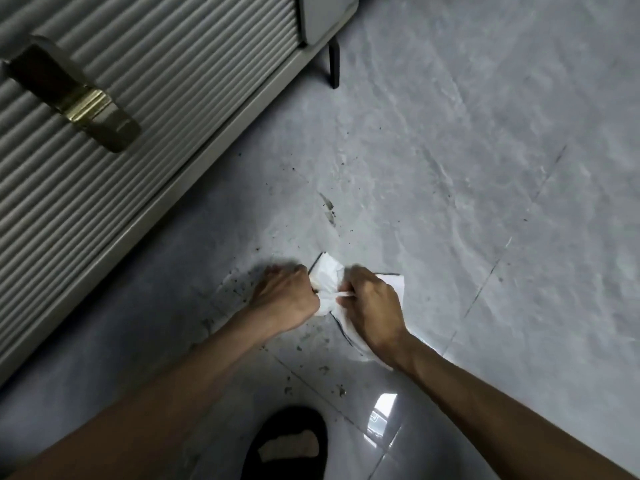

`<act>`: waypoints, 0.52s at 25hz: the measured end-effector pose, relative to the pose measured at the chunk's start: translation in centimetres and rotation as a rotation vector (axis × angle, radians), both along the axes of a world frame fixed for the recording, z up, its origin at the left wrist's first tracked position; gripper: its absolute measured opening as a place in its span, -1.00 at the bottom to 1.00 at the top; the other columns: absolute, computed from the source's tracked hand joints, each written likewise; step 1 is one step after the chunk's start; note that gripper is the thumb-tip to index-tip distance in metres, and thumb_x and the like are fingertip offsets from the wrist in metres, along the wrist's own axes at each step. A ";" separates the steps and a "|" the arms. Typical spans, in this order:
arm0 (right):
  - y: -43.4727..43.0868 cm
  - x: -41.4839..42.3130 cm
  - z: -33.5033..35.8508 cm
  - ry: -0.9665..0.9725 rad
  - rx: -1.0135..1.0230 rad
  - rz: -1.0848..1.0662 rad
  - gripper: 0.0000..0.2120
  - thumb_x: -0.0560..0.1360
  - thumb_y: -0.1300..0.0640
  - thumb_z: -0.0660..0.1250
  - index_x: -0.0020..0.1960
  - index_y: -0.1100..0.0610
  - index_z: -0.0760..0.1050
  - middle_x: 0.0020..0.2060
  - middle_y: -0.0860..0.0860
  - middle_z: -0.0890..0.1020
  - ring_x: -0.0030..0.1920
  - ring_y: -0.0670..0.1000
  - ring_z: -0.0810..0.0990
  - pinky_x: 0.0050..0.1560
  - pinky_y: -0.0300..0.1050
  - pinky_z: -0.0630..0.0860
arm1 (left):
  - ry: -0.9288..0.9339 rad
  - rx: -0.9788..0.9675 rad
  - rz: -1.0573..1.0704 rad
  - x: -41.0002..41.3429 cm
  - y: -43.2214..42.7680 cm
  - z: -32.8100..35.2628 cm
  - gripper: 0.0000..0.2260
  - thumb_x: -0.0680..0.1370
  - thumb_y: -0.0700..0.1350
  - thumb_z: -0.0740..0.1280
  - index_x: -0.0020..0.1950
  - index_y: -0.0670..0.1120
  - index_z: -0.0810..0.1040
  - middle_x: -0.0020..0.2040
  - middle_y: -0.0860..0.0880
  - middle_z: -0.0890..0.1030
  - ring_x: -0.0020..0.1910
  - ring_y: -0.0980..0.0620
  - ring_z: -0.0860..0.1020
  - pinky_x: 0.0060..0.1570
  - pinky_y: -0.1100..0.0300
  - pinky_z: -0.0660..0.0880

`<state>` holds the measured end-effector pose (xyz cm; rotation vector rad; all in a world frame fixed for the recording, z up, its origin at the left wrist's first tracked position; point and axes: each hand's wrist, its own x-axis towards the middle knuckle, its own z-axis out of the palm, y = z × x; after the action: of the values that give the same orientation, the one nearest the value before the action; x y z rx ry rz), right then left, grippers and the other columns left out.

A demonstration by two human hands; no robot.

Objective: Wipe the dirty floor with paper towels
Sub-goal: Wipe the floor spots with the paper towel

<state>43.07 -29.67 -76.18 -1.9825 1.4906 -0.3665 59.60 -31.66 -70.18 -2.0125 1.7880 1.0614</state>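
Head view, looking down at the gray tiled floor (485, 168). Your left hand (289, 296) is clenched into a fist around one end of the white paper towel (329, 277), and your right hand (372, 304) has its fingers curled onto the other end, pinching a twisted strand of it. The towel lies low over the floor in the near middle of the scene, bunched between the two hands. A flatter part spreads under your right hand and wrist toward the near right; whether it presses on the tile cannot be told. Gathering the sheet from both ends probably folds it into a thicker pad, so that collected dirt stays inside and a fresh face can be turned outward. Dark specks (239, 289) are scattered to the left of your left hand and on the near tiles, and a dark smear (328, 209) lies just beyond the towel on the far side, so wiping appears only partly done. The ribbed cabinet (121, 168) with its brass-banded handle (79, 98) bounds the dirty patch on the left. A black furniture leg (334, 65) stands well apart at the far side. Your black slipper (287, 422) rests at the near edge, close to some specks, so guard against treading grit onto cleaned tile. A grout line (498, 261) runs diagonally at the right, where fine dirt may lodge.
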 end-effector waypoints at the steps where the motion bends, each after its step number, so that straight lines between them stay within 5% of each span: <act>1: -1.4 0.9 -0.2 0.023 -0.018 -0.010 -0.86 0.37 0.12 0.27 -0.18 0.03 0.30 -0.21 0.02 0.54 -0.24 0.15 0.56 -0.33 -0.06 0.41 | 0.037 0.002 -0.010 -0.2 -0.2 0.3 -0.91 0.43 -0.20 0.17 -0.10 -0.14 0.42 -0.11 -0.16 0.60 -0.08 -0.15 0.59 -0.26 0.17 0.45; 5: -8.2 6.6 -1.7 0.132 0.023 -0.168 -0.94 0.43 0.25 0.29 -0.11 0.16 0.49 -0.08 0.12 0.60 -0.13 0.20 0.61 -0.18 0.00 0.51 | 0.097 0.033 0.042 0.0 -1.1 1.0 -0.84 0.45 -0.30 0.15 -0.32 -0.13 0.32 -0.32 -0.06 0.46 -0.21 -0.11 0.51 -0.32 0.16 0.35; 8: -6.7 4.7 -1.5 0.077 0.007 -0.101 -0.95 0.44 0.15 0.21 -0.15 0.12 0.41 -0.13 0.09 0.58 -0.17 0.18 0.59 -0.24 0.02 0.49 | -0.047 -0.051 0.088 0.9 -2.8 0.3 -0.95 0.48 -0.16 0.19 -0.10 -0.11 0.36 0.02 -0.14 0.56 0.02 -0.19 0.54 -0.07 0.08 0.47; 10: -3.9 1.2 -0.7 0.026 0.001 -0.078 -0.90 0.43 0.06 0.20 -0.18 0.05 0.31 -0.19 0.01 0.53 -0.21 0.14 0.55 -0.31 0.00 0.43 | -0.108 -0.128 0.063 0.8 -3.7 0.0 -0.81 0.49 -0.11 0.24 0.06 -0.15 0.39 0.14 -0.20 0.54 0.10 -0.22 0.53 0.02 0.00 0.51; 13: -4.4 -0.4 -0.4 0.066 0.016 -0.107 -0.83 0.43 0.17 0.32 -0.18 0.06 0.32 -0.19 0.02 0.54 -0.18 0.16 0.56 -0.29 -0.01 0.42 | -0.089 -0.081 -0.034 -0.4 -3.8 -0.5 -0.64 0.47 -0.19 0.21 0.26 -0.22 0.37 0.31 -0.27 0.41 0.33 -0.21 0.37 0.26 0.03 0.38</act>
<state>42.69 -34.06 -76.54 -1.9244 1.6408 -0.3360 59.18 -35.46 -70.66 -2.0344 1.8398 0.8885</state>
